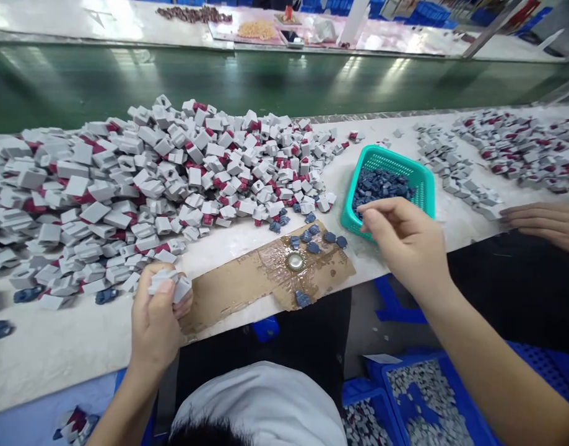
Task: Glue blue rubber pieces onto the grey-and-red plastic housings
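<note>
Judging by the head view, much seems left: a grey heap (173,167) covers the desk's (56,359) left end. Blue parts (386,186) lie in the basket (427,183) near the front edge. Your left hand's (155,325) grip is clamped on a grey piece (182,288); your right hand's (412,244) fingertips nearly meet over the basket, contents hidden.

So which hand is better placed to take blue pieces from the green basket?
Likely the right hand: it's at the green basket; the left hand, farther off, holds something grey.

Yellow pieces (256,30) on far table (130,28); green belt (247,83) alongside.
</note>
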Action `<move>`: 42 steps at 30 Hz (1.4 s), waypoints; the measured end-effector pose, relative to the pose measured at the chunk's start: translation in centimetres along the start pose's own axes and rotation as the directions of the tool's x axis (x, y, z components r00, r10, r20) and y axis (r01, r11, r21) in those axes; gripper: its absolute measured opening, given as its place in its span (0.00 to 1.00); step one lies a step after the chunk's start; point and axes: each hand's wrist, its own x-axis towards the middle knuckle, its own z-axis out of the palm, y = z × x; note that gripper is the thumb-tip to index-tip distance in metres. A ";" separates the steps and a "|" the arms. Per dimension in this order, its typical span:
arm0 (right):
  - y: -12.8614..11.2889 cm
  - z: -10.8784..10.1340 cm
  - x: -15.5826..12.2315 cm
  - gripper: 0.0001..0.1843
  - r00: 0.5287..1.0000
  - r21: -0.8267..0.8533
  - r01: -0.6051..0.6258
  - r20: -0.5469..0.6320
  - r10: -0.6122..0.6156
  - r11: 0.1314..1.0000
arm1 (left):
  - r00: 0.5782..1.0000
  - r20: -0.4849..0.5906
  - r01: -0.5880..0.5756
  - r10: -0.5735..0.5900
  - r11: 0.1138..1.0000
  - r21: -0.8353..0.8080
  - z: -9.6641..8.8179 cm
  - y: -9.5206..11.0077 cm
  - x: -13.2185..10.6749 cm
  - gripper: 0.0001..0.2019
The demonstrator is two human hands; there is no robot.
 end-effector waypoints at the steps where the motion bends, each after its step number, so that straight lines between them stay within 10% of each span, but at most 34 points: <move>1: 0.3 -0.7 -0.3 0.08 0.996 -0.144 0.082 0.034 -0.078 0.986 | 1.000 -0.007 0.015 -0.015 0.998 -0.056 0.2 0.0 -0.1 0.02; 5: 0.4 -2.0 -3.7 0.12 0.921 -0.321 0.390 0.137 -0.366 0.863 | 0.998 -0.047 -0.043 0.036 0.987 -0.155 0.9 0.0 -0.1 0.04; 7: 0.2 -0.7 -6.8 0.15 0.846 -0.229 0.485 0.368 -0.386 0.844 | 0.996 -0.075 -0.067 0.055 0.983 -0.170 1.2 0.0 0.1 0.05; 11: 2.0 6.0 -12.8 0.11 0.428 -0.227 0.411 0.903 0.033 0.883 | 0.991 -0.100 -0.107 0.091 0.979 -0.171 1.4 0.0 0.2 0.06; 19: 6.9 17.1 -17.6 0.11 0.180 -0.214 0.372 0.971 0.156 0.903 | 0.989 -0.029 -0.146 0.143 0.982 -0.117 1.1 0.0 -0.2 0.05; 29: 6.7 16.7 -17.9 0.04 0.303 -0.240 0.114 0.932 0.196 0.964 | 0.991 -0.018 -0.135 0.134 0.972 -0.195 0.5 -0.3 0.0 0.03; 36: 0.7 7.4 -14.2 0.13 0.319 0.048 -0.323 0.946 0.061 0.945 | 0.988 -0.078 -0.146 0.132 0.963 -0.226 0.2 -0.8 0.4 0.04; 39: -2.0 3.9 -10.9 0.12 0.559 0.177 -0.372 0.826 0.068 0.911 | 0.992 -0.080 -0.117 0.102 0.970 -0.214 0.2 -0.7 0.0 0.05; 42: -2.8 3.0 -7.3 0.10 0.831 0.102 -0.003 0.554 -0.055 0.995 | 0.995 -0.021 -0.098 0.096 0.981 -0.167 0.2 -0.6 -0.9 0.04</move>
